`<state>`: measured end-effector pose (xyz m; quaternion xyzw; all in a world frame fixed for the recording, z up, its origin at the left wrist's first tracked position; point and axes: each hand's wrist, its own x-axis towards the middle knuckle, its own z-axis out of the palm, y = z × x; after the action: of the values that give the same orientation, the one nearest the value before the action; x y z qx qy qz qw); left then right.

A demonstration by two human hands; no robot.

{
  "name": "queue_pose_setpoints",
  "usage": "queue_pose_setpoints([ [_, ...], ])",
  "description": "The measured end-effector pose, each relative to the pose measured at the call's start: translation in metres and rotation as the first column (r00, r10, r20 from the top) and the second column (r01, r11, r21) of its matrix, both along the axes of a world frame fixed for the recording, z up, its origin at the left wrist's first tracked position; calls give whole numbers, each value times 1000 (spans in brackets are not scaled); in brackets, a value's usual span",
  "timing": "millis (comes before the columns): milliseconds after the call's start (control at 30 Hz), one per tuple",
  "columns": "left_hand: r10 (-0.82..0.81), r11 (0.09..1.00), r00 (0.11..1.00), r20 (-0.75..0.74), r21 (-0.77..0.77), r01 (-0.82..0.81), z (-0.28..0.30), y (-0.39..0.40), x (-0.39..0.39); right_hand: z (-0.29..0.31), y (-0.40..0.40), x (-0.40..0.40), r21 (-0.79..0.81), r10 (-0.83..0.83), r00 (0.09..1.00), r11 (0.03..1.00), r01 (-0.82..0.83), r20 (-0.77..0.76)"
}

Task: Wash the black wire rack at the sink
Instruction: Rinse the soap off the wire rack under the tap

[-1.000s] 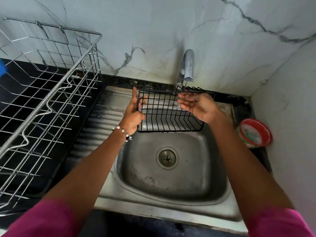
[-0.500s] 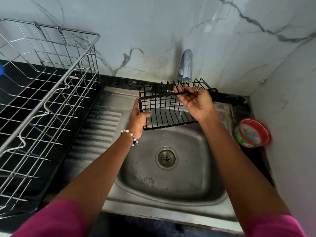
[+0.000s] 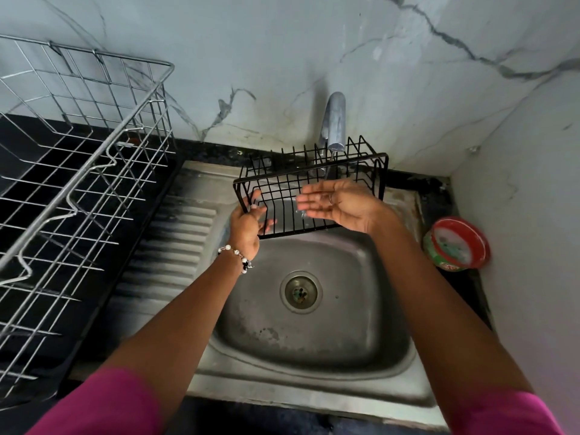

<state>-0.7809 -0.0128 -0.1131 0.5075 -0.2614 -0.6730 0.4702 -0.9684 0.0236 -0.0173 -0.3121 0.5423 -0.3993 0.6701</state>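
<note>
The black wire rack (image 3: 282,183) hangs tilted over the back of the steel sink (image 3: 314,324), right under the chrome tap (image 3: 334,124), from which a thin stream of water runs. My left hand (image 3: 246,224), with a bead bracelet at the wrist, grips the rack's left end. In front of the rack's middle my right hand (image 3: 340,204) lies flat, palm up and fingers apart, holding nothing; whether it touches the wires I cannot tell.
A large silver wire dish drainer (image 3: 78,189) stands on the black counter at the left. The ribbed draining board (image 3: 185,233) lies beside the sink. A round red-rimmed tub (image 3: 456,244) sits in the right corner against the marble wall.
My right hand has let go of the rack's top rim and now lies flat, palm up, in front of it. The rack has tipped, held by the left hand alone.
</note>
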Motion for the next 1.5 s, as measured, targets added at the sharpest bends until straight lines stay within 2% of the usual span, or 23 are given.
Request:
queue_pose_setpoints([
  [33, -8, 1000, 1000, -26, 8, 8, 2, 1, -2, -2, -3, 4, 22, -78, 997, 997, 78, -30],
  [100, -21, 1000, 997, -72, 11, 22, 4, 2, -5, -5, -10, 6, 69, -257, 966, 964, 255, 16],
  [133, -25, 1000, 996, -90, 8, 26, 4, 1, -7, -5, -12, 7, 82, -284, 958, 956, 281, 36],
  [300, -16, 998, 993, -115, -57, 10, 4, -3, -14, -2, -7, 7, 124, -90, 995, 988, 95, -44],
  [400, 12, 995, 993, -117, -96, -23, 5, -7, -13, -7, -10, 5, 149, -165, 960, 968, 201, -225],
  [433, 16, 995, 993, -116, -101, -28, 5, -8, -13, -7, -13, 7, 129, -186, 954, 967, 220, -234],
  [500, 19, 995, 995, -100, -96, -28, 4, -9, -14, -4, -18, 18, 91, -183, 973, 976, 197, -140],
  [567, 14, 995, 997, -75, -93, -21, 8, -7, -14, 3, -21, 29, 84, -110, 993, 990, 113, -40],
  [633, 20, 995, 998, -53, -100, -25, 12, -6, -12, 2, -23, 30, 114, -54, 996, 991, 62, -76],
  [733, 13, 992, 999, -35, -127, -17, 17, -5, -7, -6, -25, 18, 174, -128, 958, 969, 176, -256],
  [800, 18, 991, 1000, 5, -135, -18, 16, -7, -6, -10, -26, 11, 148, -192, 926, 957, 250, -324],
  [867, 16, 989, 999, 49, -147, -9, 16, -9, -7, -7, -26, 15, 117, -188, 952, 968, 221, -242],
  [967, -31, 983, 995, 99, -179, 49, 17, -10, -11, 0, -22, 22, 130, -35, 993, 990, 50, -117],
  [1033, -46, 978, 989, 142, -195, 74, 18, -11, -12, -3, -22, 17, 169, 7, 979, 985, 29, -206],
  [1100, -48, 975, 979, 196, -202, 89, 22, -13, -9, -9, -22, 7, 185, -39, 926, 976, 116, -374],
  [1167, -51, 971, 966, 254, -213, 107, 24, -17, -3, -14, -24, -2, 165, -101, 896, 968, 189, -432],
  [1233, -51, 967, 950, 309, -224, 124, 27, -21, 1, -10, -24, 1, 145, -135, 950, 973, 181, -281],
  [1300, -45, 966, 946, 320, -228, 123, 32, -22, 5, -5, -24, 9, 125, -114, 990, 984, 125, -88],
  [1333, -39, 966, 946, 321, -230, 117, 34, -22, 7, -4, -24, 11, 112, -91, 995, 989, 95, -44],
  [1400, -23, 968, 947, 321, -231, 102, 38, -22, 12, -6, -24, 14, 120, -59, 993, 990, 71, -101],
  [1500, -32, 972, 936, 351, -209, 111, 39, -26, 20, -11, -24, 11, 167, -70, 941, 977, 132, -330],
])
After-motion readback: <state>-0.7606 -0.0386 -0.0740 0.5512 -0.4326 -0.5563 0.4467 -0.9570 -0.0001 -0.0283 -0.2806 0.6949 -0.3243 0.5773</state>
